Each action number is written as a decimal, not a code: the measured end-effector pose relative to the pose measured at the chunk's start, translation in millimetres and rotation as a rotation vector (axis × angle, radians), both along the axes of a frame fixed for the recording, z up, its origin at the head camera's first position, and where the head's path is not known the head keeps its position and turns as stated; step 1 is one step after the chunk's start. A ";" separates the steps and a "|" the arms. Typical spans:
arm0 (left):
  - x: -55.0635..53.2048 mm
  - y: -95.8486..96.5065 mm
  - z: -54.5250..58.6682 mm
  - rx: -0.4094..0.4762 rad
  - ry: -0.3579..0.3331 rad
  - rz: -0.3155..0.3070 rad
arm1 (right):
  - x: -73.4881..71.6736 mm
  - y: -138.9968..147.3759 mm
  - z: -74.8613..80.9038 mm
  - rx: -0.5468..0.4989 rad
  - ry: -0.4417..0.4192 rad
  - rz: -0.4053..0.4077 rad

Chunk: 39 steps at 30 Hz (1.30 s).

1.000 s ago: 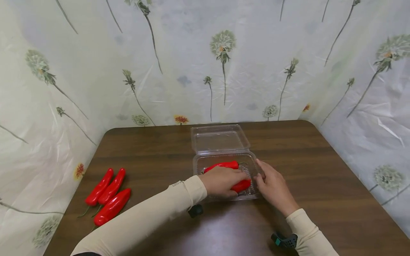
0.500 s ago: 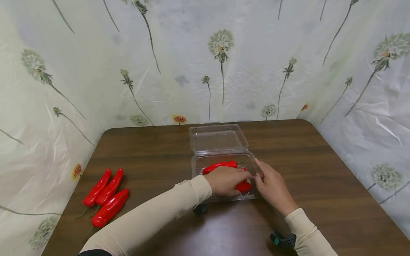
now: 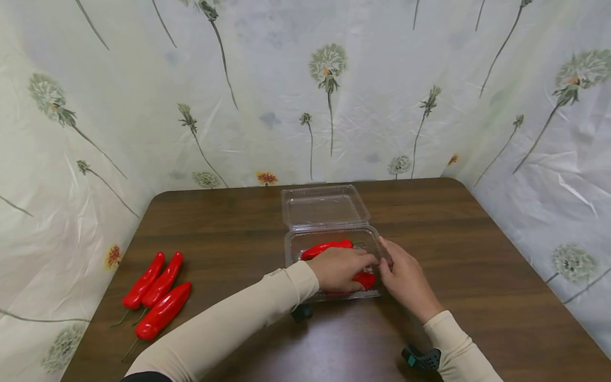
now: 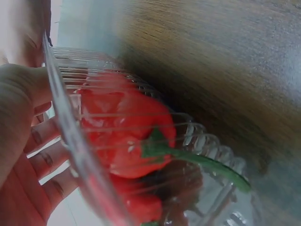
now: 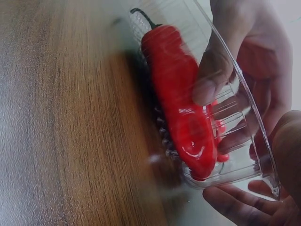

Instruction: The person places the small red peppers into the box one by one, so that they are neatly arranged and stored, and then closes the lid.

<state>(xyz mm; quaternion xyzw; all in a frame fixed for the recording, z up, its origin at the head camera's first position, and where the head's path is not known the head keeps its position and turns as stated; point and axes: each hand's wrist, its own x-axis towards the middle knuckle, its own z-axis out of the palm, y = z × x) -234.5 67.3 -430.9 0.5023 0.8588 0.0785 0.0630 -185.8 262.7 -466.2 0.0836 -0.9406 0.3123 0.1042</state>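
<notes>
My left hand [image 3: 341, 269] reaches into a clear plastic clamshell container [image 3: 292, 246] and holds a long red pepper [image 3: 365, 280] near its front side. In the right wrist view the thumb lies along this red pepper [image 5: 176, 89], with fingers on its far side. A second red pepper [image 3: 326, 248] lies across the back of the container, partly hidden by that hand. My right hand [image 3: 408, 276] grips the container's right rim, thumb on top and fingers outside below. In the left wrist view, red peppers with green stems [image 4: 202, 165] show through the ribbed wall.
Three more red peppers [image 3: 164, 310] lie together on the table's left side. The container's hinged lid [image 3: 324, 207] lies open toward the back edge of the brown wooden table [image 3: 229, 212]. Flower-patterned sheeting [image 3: 277, 95] stands behind and at both sides.
My left hand has shifted slightly right and forward inside the container, over the front pepper. The right hand stays on the rim. The loose peppers at left have not been touched.
</notes>
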 end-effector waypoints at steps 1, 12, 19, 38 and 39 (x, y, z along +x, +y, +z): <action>0.1 -0.2 0.0 0.000 0.000 0.000 | -0.1 -0.3 0.1 0.000 0.001 0.000; 2.9 -16.9 11.9 0.028 -0.013 0.022 | 0.8 -1.0 0.5 -0.011 -0.022 0.009; 4.9 -61.7 28.1 0.034 0.010 0.110 | 0.1 -1.5 -0.1 -0.033 -0.063 0.011; 22.5 -206.8 38.3 0.254 -0.099 0.357 | -1.4 -1.4 -0.9 -0.024 -0.013 0.021; 23.6 -214.5 37.8 0.255 -0.101 0.382 | -1.3 -1.4 -1.1 -0.022 -0.015 0.021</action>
